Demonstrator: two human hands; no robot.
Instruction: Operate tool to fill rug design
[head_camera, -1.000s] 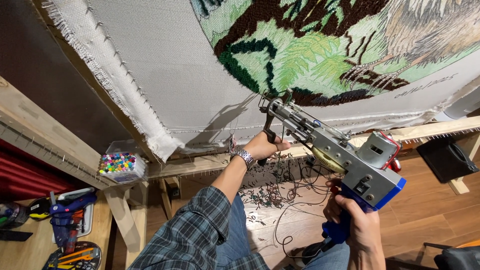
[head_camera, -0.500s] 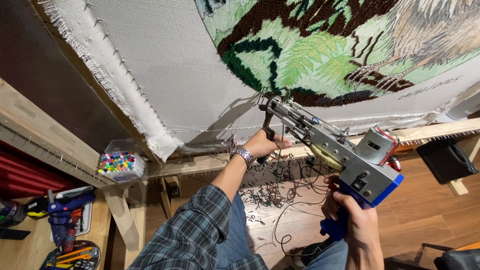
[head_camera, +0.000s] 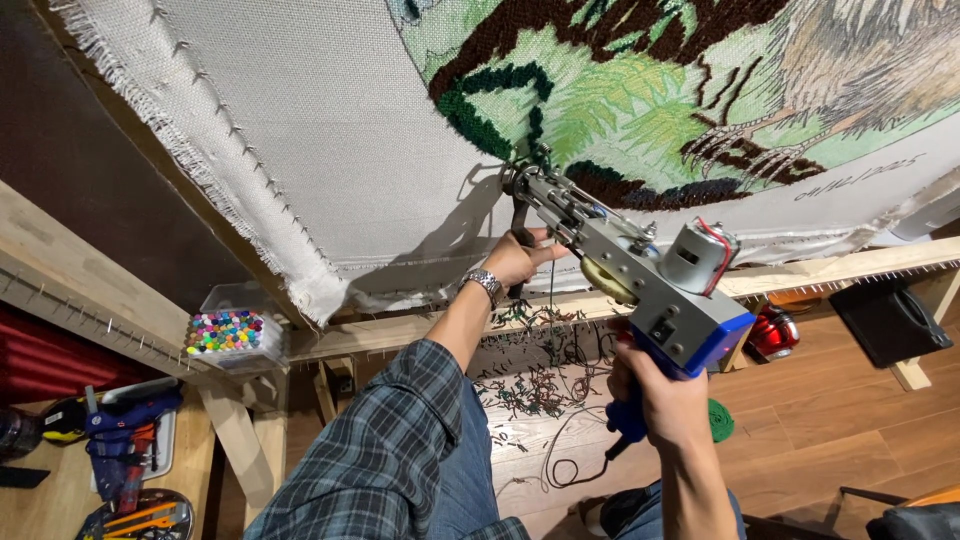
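Observation:
A grey and blue tufting gun (head_camera: 640, 275) points up at a stretched white cloth (head_camera: 330, 150) bearing a tufted picture in green and brown yarn (head_camera: 620, 100). My right hand (head_camera: 655, 395) grips the gun's blue rear handle. My left hand (head_camera: 520, 258), with a metal watch on the wrist, is closed on the black front handle below the needle. The needle tip (head_camera: 518, 180) touches the cloth at the dark green edge of the picture.
The cloth hangs on a wooden frame (head_camera: 90, 300) with nail strips. A clear box of coloured pins (head_camera: 228, 332) sits on the frame at left. A blue glue gun (head_camera: 120, 425) lies below. Yarn scraps (head_camera: 530, 375) litter the wooden floor.
The gun and both hands have moved slightly up and left, bringing the needle against the cloth at the green edge.

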